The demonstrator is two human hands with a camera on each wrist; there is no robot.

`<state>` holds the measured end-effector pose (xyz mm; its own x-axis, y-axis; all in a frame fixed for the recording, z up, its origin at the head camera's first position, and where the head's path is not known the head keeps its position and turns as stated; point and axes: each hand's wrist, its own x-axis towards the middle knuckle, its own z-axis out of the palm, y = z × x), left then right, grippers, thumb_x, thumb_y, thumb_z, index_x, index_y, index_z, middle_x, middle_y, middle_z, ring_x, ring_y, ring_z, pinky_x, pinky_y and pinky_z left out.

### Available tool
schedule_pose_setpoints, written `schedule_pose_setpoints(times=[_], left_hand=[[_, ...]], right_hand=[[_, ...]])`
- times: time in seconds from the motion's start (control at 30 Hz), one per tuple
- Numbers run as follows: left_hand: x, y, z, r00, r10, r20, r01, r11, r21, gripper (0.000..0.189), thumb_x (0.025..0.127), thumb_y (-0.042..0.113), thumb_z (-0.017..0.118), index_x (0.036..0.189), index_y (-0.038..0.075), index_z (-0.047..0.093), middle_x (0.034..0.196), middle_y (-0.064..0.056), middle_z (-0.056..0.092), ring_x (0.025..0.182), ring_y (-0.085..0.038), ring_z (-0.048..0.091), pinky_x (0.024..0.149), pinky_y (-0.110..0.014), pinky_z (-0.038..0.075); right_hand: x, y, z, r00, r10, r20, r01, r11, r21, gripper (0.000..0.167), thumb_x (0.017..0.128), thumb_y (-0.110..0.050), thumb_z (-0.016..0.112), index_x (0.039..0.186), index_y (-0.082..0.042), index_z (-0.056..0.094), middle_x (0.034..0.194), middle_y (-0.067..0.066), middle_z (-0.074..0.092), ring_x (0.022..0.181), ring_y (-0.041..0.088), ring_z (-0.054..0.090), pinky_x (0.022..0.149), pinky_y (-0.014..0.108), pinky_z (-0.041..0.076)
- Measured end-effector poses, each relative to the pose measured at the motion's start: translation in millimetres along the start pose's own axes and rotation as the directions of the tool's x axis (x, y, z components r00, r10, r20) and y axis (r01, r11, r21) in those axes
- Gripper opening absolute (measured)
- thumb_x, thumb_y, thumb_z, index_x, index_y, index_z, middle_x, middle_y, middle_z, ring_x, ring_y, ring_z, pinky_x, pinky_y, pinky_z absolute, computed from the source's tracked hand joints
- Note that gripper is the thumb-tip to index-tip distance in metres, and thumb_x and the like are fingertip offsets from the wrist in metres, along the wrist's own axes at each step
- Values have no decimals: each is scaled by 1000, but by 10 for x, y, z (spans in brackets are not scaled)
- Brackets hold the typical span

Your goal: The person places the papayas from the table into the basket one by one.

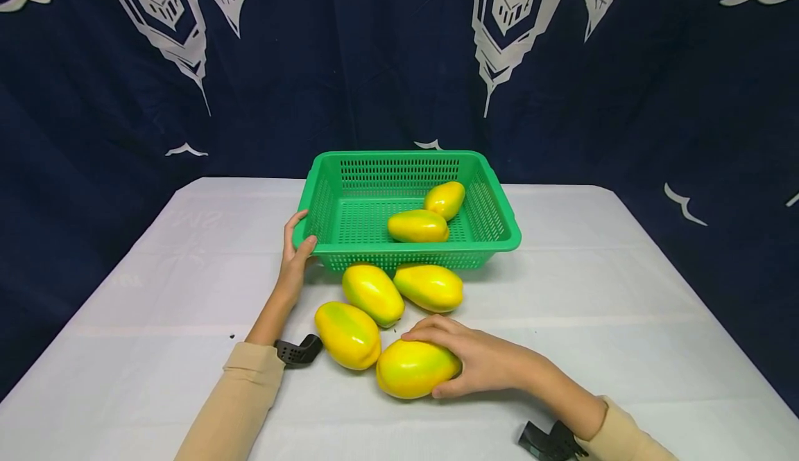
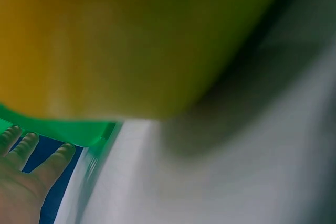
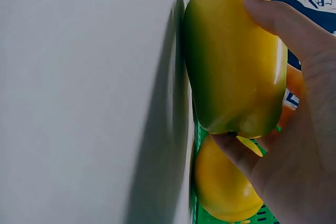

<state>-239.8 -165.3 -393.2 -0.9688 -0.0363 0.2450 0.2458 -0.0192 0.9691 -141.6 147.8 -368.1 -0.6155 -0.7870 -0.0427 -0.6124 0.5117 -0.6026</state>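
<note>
My right hand [image 1: 477, 357] grips a yellow-green mango [image 1: 412, 369] on the table, thumb on its near side and fingers over its far side. In the right wrist view, the thumb lies across the same mango [image 3: 233, 61]. My left hand [image 1: 293, 260] holds the left front corner of a green plastic basket [image 1: 406, 247] by its rim. Three other mangoes lie between the hands: one mango [image 1: 347, 335] touches the gripped one, and another mango [image 1: 373, 294] and a third mango [image 1: 429, 288] lie against the basket's front. Inside the basket are two mangoes [image 1: 417, 227].
A white cloth covers the table [image 1: 593, 294]. Behind it hangs a dark blue curtain [image 1: 399, 66] with white prints. Black wrist cameras sit on both forearms, and the left camera [image 1: 299, 351] is close beside the leftmost mango.
</note>
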Motion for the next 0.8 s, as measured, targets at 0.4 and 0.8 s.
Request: schedule_pose_setpoints(times=[0.4,0.8], left_hand=[[7,4,5,1000,5,4,-5,1000,-2,58,88,28,40,141,26,19,142,-7,19,115,-30,36,85,-30,38],[20,-7,3,1000,6,2,-6,1000,-22,57,88,26,40,141,25,19,140,-7,22,116,-28,36,90,-34,35]], right_hand=[[-17,-31,-40,1000,17,-3,-17,1000,16,63,72,-40,71,127,-41,39,128,-19,42,114,4,45,97,32,40],[-65,-43,-146,996,71,-61,-69,997,35,60,71,-40,72,123,-42,42,126,-20,45,113,5,46,95,35,40]])
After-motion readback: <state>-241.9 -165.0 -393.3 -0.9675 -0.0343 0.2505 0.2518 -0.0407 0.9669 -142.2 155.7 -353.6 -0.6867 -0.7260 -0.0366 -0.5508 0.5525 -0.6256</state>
